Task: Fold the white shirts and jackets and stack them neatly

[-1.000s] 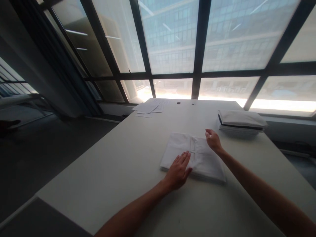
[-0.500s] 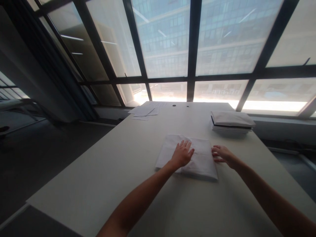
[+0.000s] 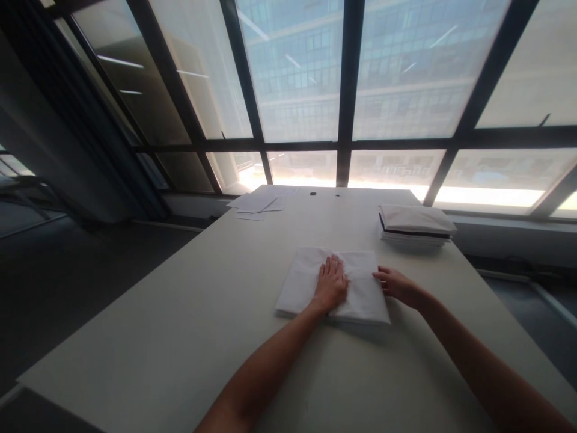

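A folded white cloth [image 3: 360, 294] lies flat on the white table in front of me. My left hand [image 3: 332, 284] rests palm down on its middle, open, with the fingers stretched forward. At the cloth's right edge is my right hand [image 3: 399, 285], its fingers reaching over and against that edge. Those fingers are slightly bent and apart; the fingertips are partly blurred. Small creases show in the cloth beside my left hand.
On the table [image 3: 180, 325], a stack of folded cloths [image 3: 417, 225] with a dark layer stands at the back right. Several paper sheets [image 3: 259, 201] lie at the far left. Large windows [image 3: 293, 72] rise behind the table's far edge.
My left hand has flattened on the cloth, its fingers now closer together and pointing forward. My right hand has come in slightly over the cloth's right edge. The view has shifted a little.
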The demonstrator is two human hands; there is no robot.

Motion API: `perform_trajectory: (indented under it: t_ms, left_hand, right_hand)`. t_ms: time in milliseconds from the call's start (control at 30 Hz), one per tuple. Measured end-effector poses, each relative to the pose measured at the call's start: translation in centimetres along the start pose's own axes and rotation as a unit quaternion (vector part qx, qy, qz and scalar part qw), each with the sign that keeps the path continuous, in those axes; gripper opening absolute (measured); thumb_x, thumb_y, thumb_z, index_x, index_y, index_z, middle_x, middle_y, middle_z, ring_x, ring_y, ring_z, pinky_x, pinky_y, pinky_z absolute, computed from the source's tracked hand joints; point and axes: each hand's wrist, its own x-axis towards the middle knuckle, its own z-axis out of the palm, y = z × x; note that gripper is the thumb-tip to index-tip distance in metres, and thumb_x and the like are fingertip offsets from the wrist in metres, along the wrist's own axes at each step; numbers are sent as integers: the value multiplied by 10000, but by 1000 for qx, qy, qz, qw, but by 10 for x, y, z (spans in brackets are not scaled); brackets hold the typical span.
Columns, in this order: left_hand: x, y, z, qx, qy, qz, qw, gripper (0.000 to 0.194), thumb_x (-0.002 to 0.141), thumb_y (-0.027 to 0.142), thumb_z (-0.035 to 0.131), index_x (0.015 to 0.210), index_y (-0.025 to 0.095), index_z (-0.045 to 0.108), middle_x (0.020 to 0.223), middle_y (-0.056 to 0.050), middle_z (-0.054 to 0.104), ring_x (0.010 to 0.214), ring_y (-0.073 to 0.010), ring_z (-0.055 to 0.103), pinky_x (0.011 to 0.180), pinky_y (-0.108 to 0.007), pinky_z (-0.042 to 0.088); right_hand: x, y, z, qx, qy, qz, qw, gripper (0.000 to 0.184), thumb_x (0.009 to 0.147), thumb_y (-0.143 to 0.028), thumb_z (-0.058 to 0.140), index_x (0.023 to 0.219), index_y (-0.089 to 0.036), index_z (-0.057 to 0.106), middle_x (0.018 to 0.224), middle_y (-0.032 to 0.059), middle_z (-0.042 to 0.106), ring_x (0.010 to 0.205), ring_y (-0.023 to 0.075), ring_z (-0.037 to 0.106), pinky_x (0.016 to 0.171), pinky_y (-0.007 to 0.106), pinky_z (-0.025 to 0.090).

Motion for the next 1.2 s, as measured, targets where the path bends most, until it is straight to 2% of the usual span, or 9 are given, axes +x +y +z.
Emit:
perform_trajectory:
  t_ms: [200, 333, 433, 500, 633, 833, 933, 1067, 1200]
  left_hand:
    - [10, -9, 3, -48, -30, -13, 998, 613, 989, 309, 308, 1518, 3, 353, 1611, -199, 293, 1512, -274, 230, 1223, -435, 206]
    - [23, -22, -9, -213, -49, -31, 975, 592, 919, 237, 398, 1463, 8, 441, 1589, -199, 341, 1492, -276, 278, 1224, -412, 203]
    - [31, -34, -23, -302, -55, -40, 951, 526, 893, 167, 382, 1387, 71, 532, 1465, -159, 533, 1352, -248, 482, 1152, -382, 343]
    - [33, -41, -31, -411, -66, -61, 907, 452, 913, 169, 371, 1299, 103, 596, 1275, -124, 673, 1185, -234, 599, 1053, -372, 442]
    - [30, -54, -41, -635, -60, -123, 761, 342, 970, 286, 446, 1139, 67, 648, 994, -122, 727, 975, -232, 648, 946, -361, 488]
    - [8, -84, -58, -745, -61, -184, 639, 457, 1015, 478, 383, 1090, 117, 652, 863, -83, 694, 769, -175, 645, 786, -298, 530]
    - [-8, -101, -73, -757, -106, -211, 609, 620, 1014, 588, 261, 1013, 118, 666, 725, -66, 653, 646, -171, 629, 689, -294, 539]
    - [-24, -118, -83, -688, -109, -255, 671, 519, 1005, 539, 358, 924, 118, 650, 646, -47, 625, 554, -154, 592, 619, -276, 519]
    - [-30, -128, -79, -625, -93, -248, 734, 361, 919, 459, 604, 981, 106, 645, 762, -74, 691, 640, -171, 631, 650, -287, 519]
  right_hand:
    - [-4, -22, 32, 34, 1, -56, 998, 575, 666, -232, 702, 1226, -245, 576, 948, 23, 722, 736, 155, 666, 585, 211, 511]
    - [-1, -43, 62, 66, 34, -73, 995, 576, 623, -182, 657, 1194, -216, 589, 798, -11, 684, 617, 120, 601, 518, 184, 456]
    - [5, -60, 89, 66, 52, -86, 993, 620, 613, -163, 625, 1230, -194, 577, 738, -19, 652, 580, 115, 573, 513, 190, 459]
    - [12, -69, 108, 51, 69, -89, 992, 670, 611, -150, 617, 1277, -187, 551, 709, -28, 630, 585, 122, 575, 530, 207, 486]
    - [29, -81, 147, -4, 101, -96, 990, 759, 627, -124, 608, 1374, -159, 478, 685, -36, 607, 587, 135, 573, 542, 250, 530]
    - [60, -76, 196, -86, 105, -78, 988, 812, 684, -129, 667, 1449, -129, 396, 612, -62, 563, 505, 125, 541, 426, 207, 461]
    - [74, -60, 217, -114, 70, -92, 987, 743, 727, -166, 678, 1426, -140, 427, 651, -38, 602, 509, 134, 580, 444, 228, 501]
    - [88, -37, 226, -154, 27, -137, 978, 458, 806, -196, 584, 1259, -127, 602, 822, 66, 696, 631, 176, 673, 617, 339, 597]
    - [95, -21, 200, -188, 90, -207, 956, 388, 830, -190, 501, 1172, -159, 680, 1122, 138, 700, 1073, 263, 647, 994, 453, 512]
